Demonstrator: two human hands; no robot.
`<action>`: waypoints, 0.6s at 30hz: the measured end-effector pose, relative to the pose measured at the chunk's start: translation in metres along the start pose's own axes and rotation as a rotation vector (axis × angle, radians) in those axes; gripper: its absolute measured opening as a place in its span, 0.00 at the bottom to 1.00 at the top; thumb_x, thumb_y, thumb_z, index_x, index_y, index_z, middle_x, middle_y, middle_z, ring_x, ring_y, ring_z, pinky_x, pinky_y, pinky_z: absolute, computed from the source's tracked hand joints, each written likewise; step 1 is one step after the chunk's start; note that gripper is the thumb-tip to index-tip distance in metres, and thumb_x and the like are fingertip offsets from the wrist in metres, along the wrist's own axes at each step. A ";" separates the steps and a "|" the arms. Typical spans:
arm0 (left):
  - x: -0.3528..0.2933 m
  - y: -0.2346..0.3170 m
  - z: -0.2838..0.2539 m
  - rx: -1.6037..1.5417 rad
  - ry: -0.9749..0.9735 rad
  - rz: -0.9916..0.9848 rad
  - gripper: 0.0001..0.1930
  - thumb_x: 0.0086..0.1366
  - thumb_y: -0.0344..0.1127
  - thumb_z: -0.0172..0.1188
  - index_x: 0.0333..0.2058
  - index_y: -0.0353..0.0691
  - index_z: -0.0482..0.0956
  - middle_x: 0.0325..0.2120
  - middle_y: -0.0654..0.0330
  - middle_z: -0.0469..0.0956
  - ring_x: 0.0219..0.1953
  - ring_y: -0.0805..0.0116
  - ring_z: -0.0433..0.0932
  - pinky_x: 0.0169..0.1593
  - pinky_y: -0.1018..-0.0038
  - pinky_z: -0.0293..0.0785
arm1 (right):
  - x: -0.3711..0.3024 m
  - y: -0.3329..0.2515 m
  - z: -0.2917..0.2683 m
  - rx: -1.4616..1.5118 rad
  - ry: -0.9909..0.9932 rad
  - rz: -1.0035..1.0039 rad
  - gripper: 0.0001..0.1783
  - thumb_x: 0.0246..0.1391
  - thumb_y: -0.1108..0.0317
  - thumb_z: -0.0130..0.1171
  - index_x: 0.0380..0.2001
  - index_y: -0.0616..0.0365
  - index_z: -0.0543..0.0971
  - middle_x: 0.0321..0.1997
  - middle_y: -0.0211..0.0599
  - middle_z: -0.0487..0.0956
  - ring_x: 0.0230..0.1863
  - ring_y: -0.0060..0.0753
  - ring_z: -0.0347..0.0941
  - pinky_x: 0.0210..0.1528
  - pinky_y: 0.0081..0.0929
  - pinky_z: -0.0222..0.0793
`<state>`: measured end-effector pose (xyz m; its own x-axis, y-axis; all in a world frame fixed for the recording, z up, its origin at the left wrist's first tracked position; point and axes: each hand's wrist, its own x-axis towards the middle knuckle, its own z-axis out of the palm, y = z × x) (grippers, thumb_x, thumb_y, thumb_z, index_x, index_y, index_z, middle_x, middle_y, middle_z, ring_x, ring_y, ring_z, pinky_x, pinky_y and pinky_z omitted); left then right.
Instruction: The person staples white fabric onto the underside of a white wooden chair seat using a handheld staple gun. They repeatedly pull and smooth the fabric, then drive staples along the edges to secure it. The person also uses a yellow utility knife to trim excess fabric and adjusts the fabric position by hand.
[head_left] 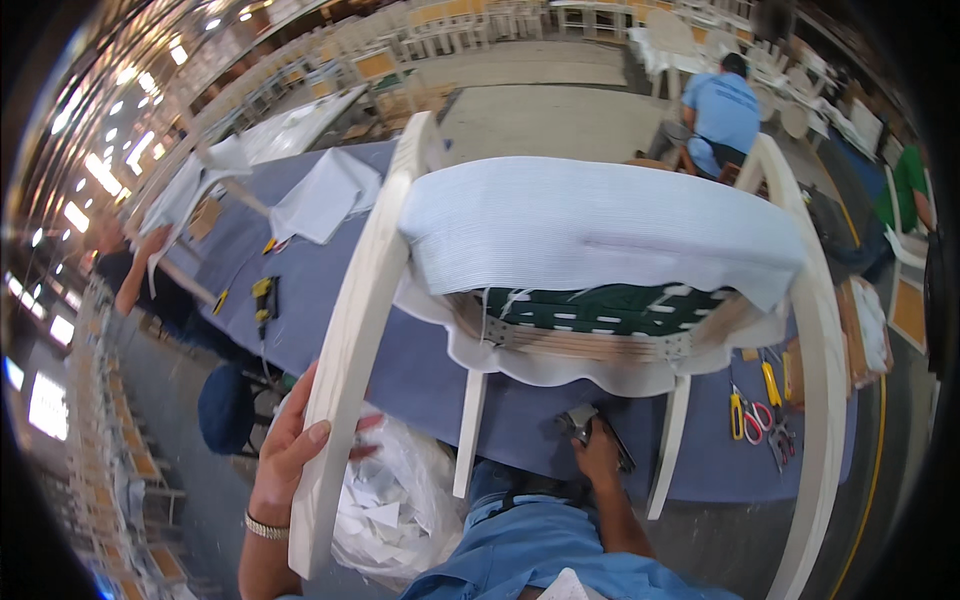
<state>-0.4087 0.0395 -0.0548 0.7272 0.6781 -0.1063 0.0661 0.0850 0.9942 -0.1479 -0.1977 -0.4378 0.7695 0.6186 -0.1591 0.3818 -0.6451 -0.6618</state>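
Note:
A pale wooden armchair frame stands on the blue-covered table. Light ribbed fabric is draped across it, and green webbing shows beneath. My left hand is wrapped round the long left leg, thumb in front and fingers behind. Low between the two short legs, my right hand grips a grey and black staple gun just above the tabletop. The tool's nose is blurred and apart from the chair.
Yellow-handled tools, red-handled scissors and pliers lie at right. A yellow-black staple gun and white cloth lie at left. A plastic bag of scraps sits below the table. Other people work nearby.

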 end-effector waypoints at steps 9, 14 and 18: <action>0.019 -0.011 0.006 -0.411 -0.075 0.040 0.38 0.71 0.34 0.52 0.74 0.47 0.42 0.56 0.33 0.70 0.40 0.44 0.85 0.28 0.60 0.88 | 0.044 -0.031 0.032 -0.222 0.225 -0.119 0.33 0.52 0.64 0.67 0.60 0.60 0.71 0.63 0.52 0.72 0.57 0.59 0.73 0.57 0.45 0.71; 0.026 -0.011 0.000 -0.424 -0.150 0.060 0.35 0.73 0.33 0.49 0.74 0.51 0.44 0.55 0.36 0.71 0.40 0.49 0.84 0.30 0.65 0.88 | 0.092 -0.170 -0.057 1.397 0.427 0.001 0.31 0.65 0.41 0.55 0.56 0.56 0.77 0.53 0.40 0.79 0.55 0.39 0.75 0.55 0.38 0.73; 0.019 -0.017 0.001 -0.386 -0.221 0.105 0.34 0.74 0.36 0.50 0.74 0.51 0.45 0.55 0.41 0.72 0.41 0.52 0.84 0.32 0.66 0.87 | 0.090 -0.279 -0.150 1.909 0.475 -0.035 0.41 0.64 0.33 0.48 0.63 0.58 0.68 0.56 0.41 0.75 0.59 0.42 0.71 0.58 0.46 0.71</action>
<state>-0.3952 0.0505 -0.0739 0.8474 0.5293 0.0428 -0.2449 0.3179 0.9160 -0.1086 -0.0295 -0.1580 0.9510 0.2587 -0.1694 -0.3092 0.8067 -0.5036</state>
